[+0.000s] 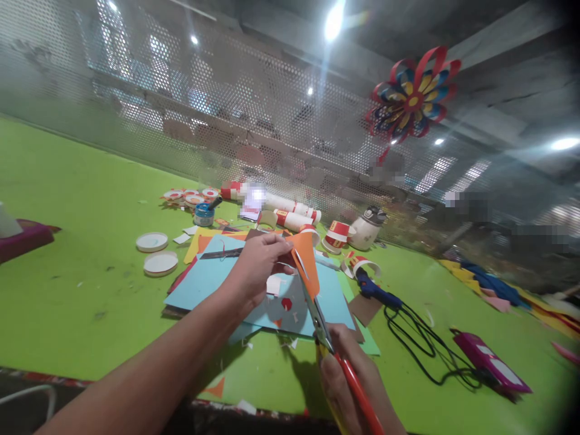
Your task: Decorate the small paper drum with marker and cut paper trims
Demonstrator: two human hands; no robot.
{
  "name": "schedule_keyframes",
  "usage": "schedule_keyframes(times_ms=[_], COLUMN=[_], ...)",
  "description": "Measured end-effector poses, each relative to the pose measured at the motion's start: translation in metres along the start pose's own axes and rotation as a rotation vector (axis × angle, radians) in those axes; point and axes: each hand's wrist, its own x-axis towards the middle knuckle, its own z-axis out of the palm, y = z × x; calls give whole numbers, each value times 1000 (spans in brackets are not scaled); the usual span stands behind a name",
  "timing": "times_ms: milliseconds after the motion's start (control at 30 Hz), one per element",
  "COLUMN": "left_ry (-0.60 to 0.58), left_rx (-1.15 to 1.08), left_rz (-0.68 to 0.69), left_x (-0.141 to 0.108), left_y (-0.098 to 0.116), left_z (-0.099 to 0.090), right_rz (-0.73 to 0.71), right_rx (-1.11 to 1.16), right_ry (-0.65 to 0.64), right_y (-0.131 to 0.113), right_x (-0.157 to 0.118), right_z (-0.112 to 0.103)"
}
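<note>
My left hand (pixel 267 263) pinches the upper left edge of a piece of orange paper (pixel 307 257), holding it above the stack. In my right hand (pixel 347 368) is a pair of scissors (pixel 322 326) with red and yellow handles. The blades point up and away from me, and they lie against the orange paper, apparently with the paper between them. Beneath both hands lies a stack of coloured sheets with a light blue sheet (pixel 203 287) on top. A small red paper piece (pixel 287 304) and white scraps rest on that sheet.
Right of the stack lies a blue glue gun (pixel 374 290) with a looped black cord, near a magenta box (pixel 492 361). Red-and-white paper cups (pixel 336 235), a white jar (pixel 367 228) and a blue pot (pixel 203 214) stand behind. Two white lids (pixel 161 263) lie left on the green table (pixel 90 290).
</note>
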Motion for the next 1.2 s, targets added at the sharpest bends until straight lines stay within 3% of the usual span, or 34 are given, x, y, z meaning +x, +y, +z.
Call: schedule_keyframes(times_ms=[400, 567, 1000, 1200], left_ry=[-4, 20, 33, -18], left_rx=[-13, 18, 72, 48], left_rz=[-17, 23, 70, 105], left_x=[2, 3, 4, 2], left_y=[-2, -5, -4, -6], left_z=[-1, -1, 0, 4], right_rz=[20, 90, 100, 104], right_rx=[16, 33, 62, 62], right_ry=[34, -5, -39, -20], right_y=[0, -4, -8, -10], right_x=[-1, -3, -2, -2], right_z=[2, 1, -2, -2])
